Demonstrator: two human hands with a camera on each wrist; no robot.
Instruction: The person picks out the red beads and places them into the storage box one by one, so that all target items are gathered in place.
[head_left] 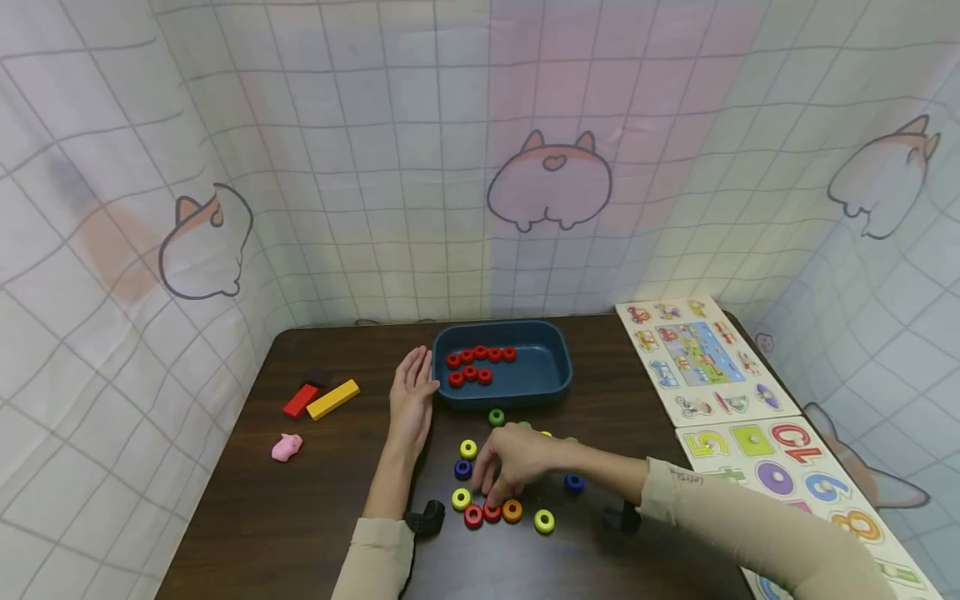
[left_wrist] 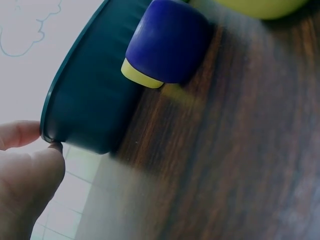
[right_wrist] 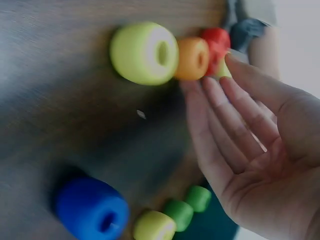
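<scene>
A dark blue tray (head_left: pixel 525 398) holds several red beads (head_left: pixel 470 372) in its left part. My left hand (head_left: pixel 412 400) holds its left front corner, and the left wrist view shows the rim between thumb and finger. My right hand (head_left: pixel 517 458) reaches down over loose beads, fingertips at a red bead (head_left: pixel 492 511). In the right wrist view, its thumb and fingers are apart with nothing plainly held between them. Beside that bead are another red bead (head_left: pixel 473 517), an orange bead (head_left: pixel 512 511) and a yellow-green bead (head_left: pixel 461 499). The right hand and forearm partly hide some beads behind them.
Blue beads (head_left: pixel 574 483), yellow beads (head_left: pixel 544 522) and green beads (head_left: pixel 497 417) lie in front of the tray. On the left are a red block (head_left: pixel 301 401), a yellow block (head_left: pixel 333 400) and a pink pig figure (head_left: pixel 287 447). Puzzle boards (head_left: pixel 705 358) line the right edge.
</scene>
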